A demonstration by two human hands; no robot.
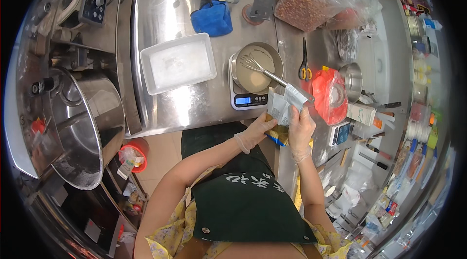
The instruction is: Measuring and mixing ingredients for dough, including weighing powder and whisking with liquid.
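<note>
In clear thin gloves, my left hand and my right hand both grip a small pouch, pale at its upper part and yellow-brown with a blue edge lower down. The pouch is held upright just in front of the steel table's edge. Beyond it, a round metal bowl of pale beige contents stands on a white digital scale with a lit display. A wire whisk leans in the bowl, its metal handle slanting toward my right hand. The pouch's mouth is not clear to me.
Left of the scale lies a white rectangular tub, with a blue cloth pouch behind. To the right are scissors, a red plastic bag and a second scale. A large mixing bowl stands far left, above a red bin.
</note>
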